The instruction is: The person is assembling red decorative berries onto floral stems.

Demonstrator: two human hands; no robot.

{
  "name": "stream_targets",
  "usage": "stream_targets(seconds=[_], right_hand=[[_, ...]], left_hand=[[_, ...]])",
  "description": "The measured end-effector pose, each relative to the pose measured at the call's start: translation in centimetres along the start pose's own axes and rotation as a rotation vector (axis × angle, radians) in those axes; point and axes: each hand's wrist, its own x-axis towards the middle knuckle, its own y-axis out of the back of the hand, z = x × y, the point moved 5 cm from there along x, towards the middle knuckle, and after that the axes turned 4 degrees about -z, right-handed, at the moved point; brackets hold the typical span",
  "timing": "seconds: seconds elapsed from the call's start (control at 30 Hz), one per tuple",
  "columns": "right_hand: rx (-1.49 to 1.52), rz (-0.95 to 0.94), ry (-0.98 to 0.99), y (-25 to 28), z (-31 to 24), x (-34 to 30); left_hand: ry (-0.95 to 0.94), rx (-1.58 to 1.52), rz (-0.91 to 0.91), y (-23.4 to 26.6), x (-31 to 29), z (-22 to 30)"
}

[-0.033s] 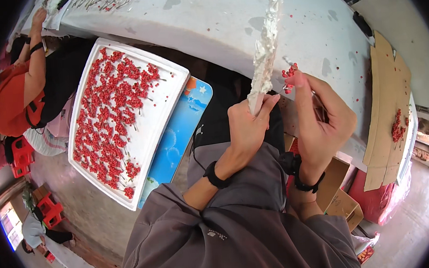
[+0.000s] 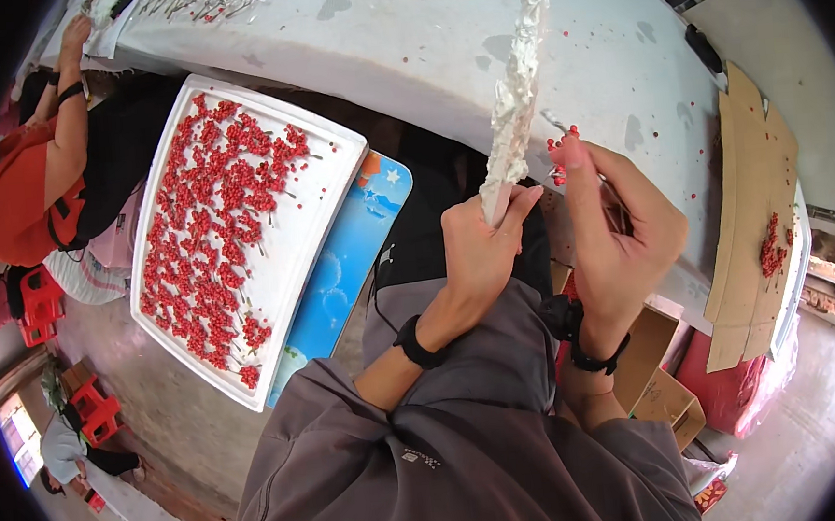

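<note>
My left hand (image 2: 480, 256) is closed around the lower end of a flat stick coated in thick white paste (image 2: 511, 109), which points up and away from me. Just to its right, my right hand (image 2: 633, 231) pinches a small sprig of red berries (image 2: 560, 150) between thumb and fingers. The sprig's pale stem tip sticks out above the fingertips, apart from the coated stick. More thin stems seem to run inside the right palm, partly hidden by the fingers. On my left, a white foam tray (image 2: 266, 104) holds many red berry sprigs (image 2: 206, 217).
Beneath the tray lies a blue patterned board (image 2: 345, 266). Ahead is a pale covered table (image 2: 404, 63) with scattered loose berries. A cardboard sheet (image 2: 738, 199) with berry sprigs lies at right, above open boxes (image 2: 668, 403). A person in orange (image 2: 26, 196) works at far left near red stools (image 2: 99, 409).
My right hand and the berry sprig have shifted very slightly left. The left hand's hold on the coated stick is the same.
</note>
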Motion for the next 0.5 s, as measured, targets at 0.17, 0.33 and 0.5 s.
stream_targets(seconds=[0.17,0.33,0.5], right_hand=[[-0.074,-0.119,0.033,-2.2,-0.6,0.2],[-0.003,-0.065,0.091,-2.5,-0.9,-0.6],[0.019,0.066,0.085,1.0,-1.9,-3.1]], left_hand=[[-0.094,0.054,0.032,0.8,0.0,1.4],[-0.115,0.103,0.05,1.7,0.2,0.7],[-0.004,0.157,0.036,1.8,0.1,0.6]])
